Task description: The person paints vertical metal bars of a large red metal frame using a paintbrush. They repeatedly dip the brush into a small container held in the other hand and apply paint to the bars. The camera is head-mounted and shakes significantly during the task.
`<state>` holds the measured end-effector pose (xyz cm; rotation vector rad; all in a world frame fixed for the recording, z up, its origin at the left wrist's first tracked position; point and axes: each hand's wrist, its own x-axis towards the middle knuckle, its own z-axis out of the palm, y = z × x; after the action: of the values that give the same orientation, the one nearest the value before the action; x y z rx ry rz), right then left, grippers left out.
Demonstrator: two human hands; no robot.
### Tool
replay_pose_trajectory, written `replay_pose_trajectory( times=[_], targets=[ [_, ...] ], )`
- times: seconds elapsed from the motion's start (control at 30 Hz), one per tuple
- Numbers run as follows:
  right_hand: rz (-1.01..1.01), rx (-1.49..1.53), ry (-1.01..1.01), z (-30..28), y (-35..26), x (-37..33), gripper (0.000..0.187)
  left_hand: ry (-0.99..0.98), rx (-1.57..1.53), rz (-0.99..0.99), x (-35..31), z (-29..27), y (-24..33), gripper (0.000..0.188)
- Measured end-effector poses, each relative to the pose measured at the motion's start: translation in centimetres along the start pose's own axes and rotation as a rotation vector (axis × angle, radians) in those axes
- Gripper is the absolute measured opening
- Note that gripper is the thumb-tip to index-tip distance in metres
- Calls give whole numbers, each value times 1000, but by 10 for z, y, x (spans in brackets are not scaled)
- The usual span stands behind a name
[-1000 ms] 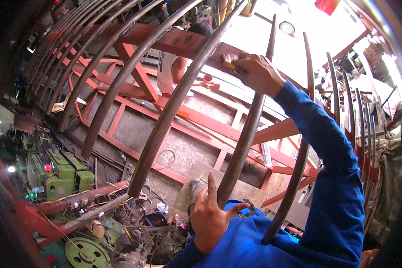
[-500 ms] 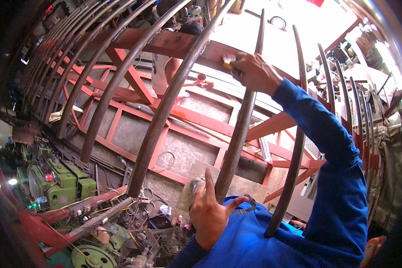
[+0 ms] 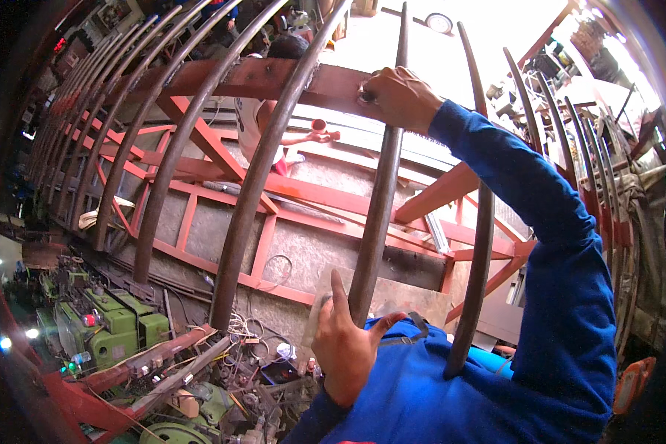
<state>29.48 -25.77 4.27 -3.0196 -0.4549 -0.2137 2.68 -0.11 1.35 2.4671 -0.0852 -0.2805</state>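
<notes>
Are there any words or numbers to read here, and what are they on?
None I can read.
White shirt: dark marks, too blurred to read.
Red light, upper left: too small to tell.
Red beam: no writing I can see.

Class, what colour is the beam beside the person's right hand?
The beam is reddish-brown, showing best in the head view.

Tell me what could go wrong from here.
The right hand is at the red beam, where a dark bar passes behind it: knuckles might knock the metal.

A co-worker is just beyond that beam, so anything dropped there could perhaps hit them.

Another bar ends in front of the blue top and might snag it; whether they touch is unclear.
</notes>
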Motion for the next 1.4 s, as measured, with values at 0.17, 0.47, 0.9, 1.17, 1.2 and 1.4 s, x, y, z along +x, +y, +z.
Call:
replay_pose_trajectory(
  times=[0.17,0.47,0.9,1.17,1.2,1.4],
  targets=[
    [135,-19,-32,-43,-10,1,31,35,-41,52,6,8,0,113],
    [-12,-183,109,27,35,16,24,47,-184,169,12,4,2,96],
    [169,106,149,-43,18,37,30,543,-60,9,61,-106,-85,59],
    [94,-37,-37,6,-5,18,14,417,42,81,87,-92,-101,67],
    [145,67,-34,-8,-11,26,16,426,66,73,88,-94,-102,67],
    [172,-123,116,-30,17,62,30,371,95,30,93,-107,-92,71]
  ],
)
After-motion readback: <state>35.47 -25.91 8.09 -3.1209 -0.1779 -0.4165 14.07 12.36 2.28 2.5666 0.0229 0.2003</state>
